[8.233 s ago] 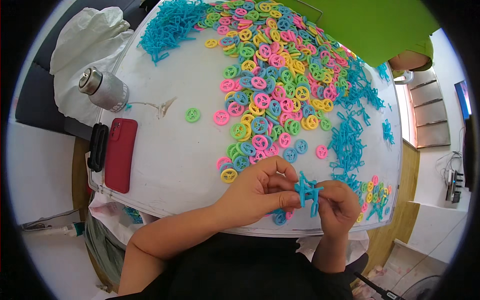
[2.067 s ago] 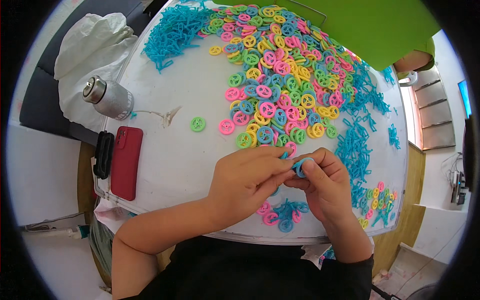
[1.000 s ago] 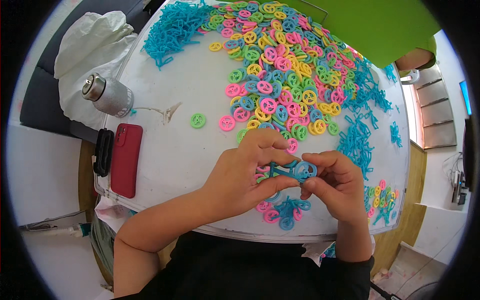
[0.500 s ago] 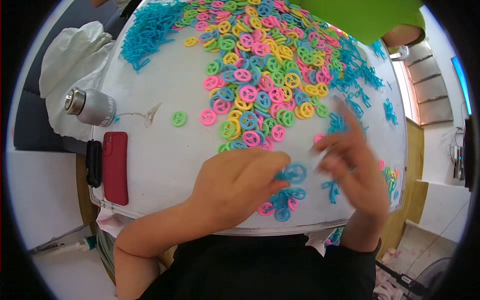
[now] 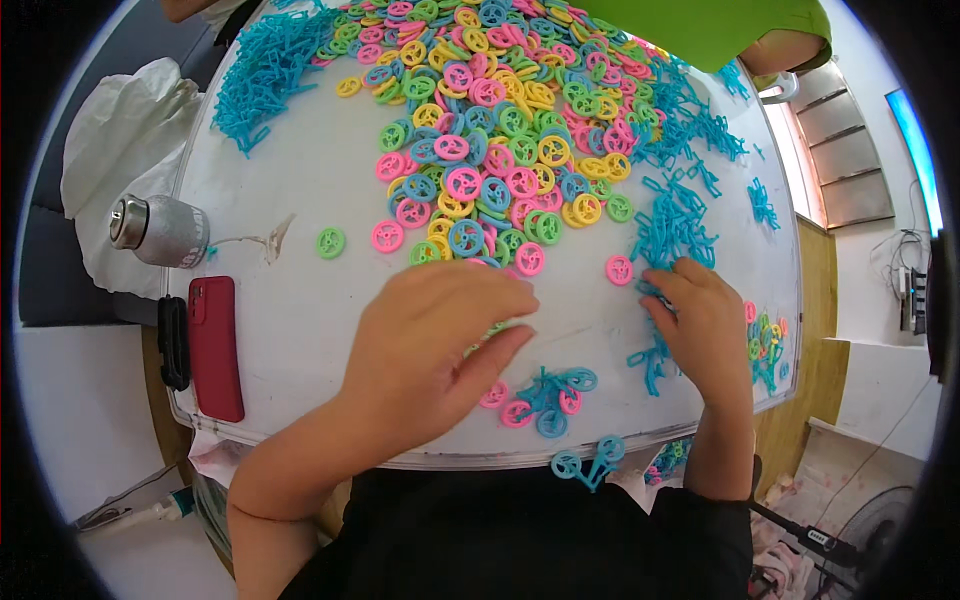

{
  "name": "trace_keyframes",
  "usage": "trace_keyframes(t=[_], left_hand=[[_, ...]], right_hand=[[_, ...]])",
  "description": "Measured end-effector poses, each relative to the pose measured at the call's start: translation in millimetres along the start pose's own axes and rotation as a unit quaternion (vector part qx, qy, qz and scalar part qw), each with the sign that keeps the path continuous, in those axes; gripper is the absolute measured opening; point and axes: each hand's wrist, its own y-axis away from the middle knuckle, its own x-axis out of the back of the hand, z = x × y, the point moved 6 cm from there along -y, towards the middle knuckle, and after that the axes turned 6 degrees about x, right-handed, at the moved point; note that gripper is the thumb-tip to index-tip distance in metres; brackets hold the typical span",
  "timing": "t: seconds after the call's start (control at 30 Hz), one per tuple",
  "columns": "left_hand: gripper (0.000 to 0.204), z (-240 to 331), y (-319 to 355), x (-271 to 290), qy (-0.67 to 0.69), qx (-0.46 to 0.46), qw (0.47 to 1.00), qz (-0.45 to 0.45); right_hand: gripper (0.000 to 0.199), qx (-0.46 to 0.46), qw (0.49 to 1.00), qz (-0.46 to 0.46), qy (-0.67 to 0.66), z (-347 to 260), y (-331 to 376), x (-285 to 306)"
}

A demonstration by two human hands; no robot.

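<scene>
Left hand [image 5: 435, 335] hovering, fingers loosely spread; right hand [image 5: 703, 325] palm-down, fingers curled.

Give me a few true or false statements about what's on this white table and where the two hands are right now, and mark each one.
1. The right hand rests on the blue frame pieces near the table's right side. True.
2. The left hand grips the red phone. False: the red phone lies untouched near the table's left edge, and the left hand hovers with spread fingers by the coloured wheels.
3. A silver can lies on its side left of the table. True.
4. The wheels are all one colour. False: they are pink, green, yellow and blue.
5. A lone green wheel lies apart from the big pile. True.
</scene>
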Motion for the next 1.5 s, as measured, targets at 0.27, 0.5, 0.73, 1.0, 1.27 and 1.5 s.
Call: trace_keyframes(t=[0.27,0.5,0.73,1.0,1.27,1.5], left_hand=[[0.022,-4.8,-2.2,10.2,0.015,0.018,0.999,0.037],[0.036,-0.2,-2.6,6.7,0.081,0.023,0.996,-0.004],[0.055,-6.9,8.4,-9.4,0.229,0.116,0.965,-0.052],[0.05,-16.3,6.8,1.3,0.246,0.173,0.953,0.048],[0.033,5.4,-2.0,4.9,0.204,0.017,0.978,-0.047],[0.027,-1.1,3.5,9.9,0.057,0.023,0.998,0.029]], right_hand=[[0.009,-0.075,0.974,0.012,-0.215,14.1,0.3,4.6],[0.013,-0.082,0.623,0.023,-0.778,-24.4,-5.9,2.4],[0.017,-0.031,0.649,-0.068,-0.757,-68.0,-16.1,-17.9],[0.017,-0.032,0.781,0.05,-0.621,-74.3,-18.0,-1.5],[0.02,0.247,0.887,0.126,-0.368,-85.2,-25.6,30.0],[0.029,0.084,0.866,0.149,-0.469,-82.0,-25.7,24.6]])
